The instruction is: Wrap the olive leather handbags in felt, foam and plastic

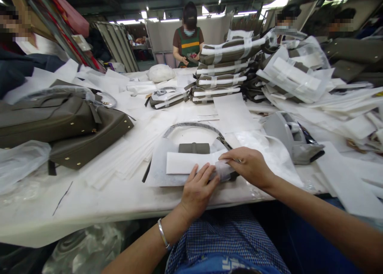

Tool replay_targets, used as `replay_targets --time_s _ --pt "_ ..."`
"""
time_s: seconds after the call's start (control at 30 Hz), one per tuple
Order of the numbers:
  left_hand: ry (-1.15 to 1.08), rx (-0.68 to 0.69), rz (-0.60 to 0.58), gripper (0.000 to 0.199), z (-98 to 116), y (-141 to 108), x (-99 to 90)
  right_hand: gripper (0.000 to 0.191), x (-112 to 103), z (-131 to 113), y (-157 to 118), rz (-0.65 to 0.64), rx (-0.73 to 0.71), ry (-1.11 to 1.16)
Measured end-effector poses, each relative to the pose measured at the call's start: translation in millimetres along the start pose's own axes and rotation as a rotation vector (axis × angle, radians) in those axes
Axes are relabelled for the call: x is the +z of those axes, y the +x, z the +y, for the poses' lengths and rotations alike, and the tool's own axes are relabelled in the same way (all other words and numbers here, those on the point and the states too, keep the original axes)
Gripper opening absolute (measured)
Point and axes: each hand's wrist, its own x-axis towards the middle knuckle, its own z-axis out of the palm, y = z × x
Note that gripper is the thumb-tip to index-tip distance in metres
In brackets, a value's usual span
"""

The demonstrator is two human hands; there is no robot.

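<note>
A small dark olive handbag (194,148) lies on the table in front of me, partly covered by a thin white wrapping sheet (157,174). Its strap (194,125) arches up behind it. Across the front is a white foam strip (182,163), with translucent tape or film (224,170) at its right end. My left hand (199,190) presses on the strip and that film, fingers stretched out. Beside it, my right hand (249,166) is closed in a pinch at the bag's right end; what its fingertips grip is hidden.
A grey tape dispenser (284,136) stands to the right. Wrapped bags form a stack (221,72) behind. Large olive handbags (89,134) lie at left, near white foam sheets (119,158). Across the table stands a co-worker (188,38). More white sheets (350,174) lie at right.
</note>
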Motion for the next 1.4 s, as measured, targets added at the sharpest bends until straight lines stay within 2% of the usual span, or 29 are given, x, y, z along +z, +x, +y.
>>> replay_targets --time_s 0.23,0.33,0.5,0.63,0.8,0.87,0.93,1.0,1.03,1.13,1.23,1.4 --pt "-0.047 -0.006 0.029 0.029 -1.8 2.9 1.4 0.008 25.4 12.5 26.8 -0.301 0.157 -0.034" --pt "-0.068 -0.017 0.017 0.028 -2.3 4.7 -0.3 0.011 30.1 12.4 29.2 -0.361 0.184 -0.026" --pt "-0.044 -0.015 -0.038 0.029 -4.6 8.6 -4.9 0.011 34.2 10.7 31.2 -0.377 0.242 -0.059" --pt "0.007 0.037 -0.107 0.045 -3.7 10.2 -5.7 0.010 36.5 6.5 33.6 -0.351 0.273 -0.047" --pt "0.064 0.027 -0.115 0.060 -1.2 9.8 -0.4 0.006 34.5 8.6 30.1 -0.290 0.273 0.010" --pt "0.076 0.042 -0.111 0.061 -1.3 11.0 0.8 0.005 22.5 17.8 23.1 -0.264 0.247 0.041" --pt "0.081 0.058 -0.103 0.061 -1.0 12.3 0.2 0.010 -1.0 33.7 11.1 -0.193 0.265 0.077" --pt "0.082 0.053 -0.087 0.061 -0.2 13.0 -1.3 0.014 -34.8 57.7 -3.7 -0.066 0.389 0.085" --pt "0.081 0.051 -0.086 0.061 0.1 13.1 -2.1 0.016 -53.7 72.6 -11.1 0.009 0.513 0.061" --pt "0.078 0.047 -0.096 0.060 0.2 12.5 -3.0 0.021 -106.5 121.7 -28.0 0.115 0.750 -0.020" --pt "0.069 0.050 -0.105 0.062 -0.9 11.2 -2.3 0.013 -135.8 162.0 -35.4 0.077 0.979 0.016" --pt "0.062 0.034 -0.115 0.065 -1.1 10.4 -1.7 0.026 -137.6 194.1 -32.1 -0.115 1.259 0.281"
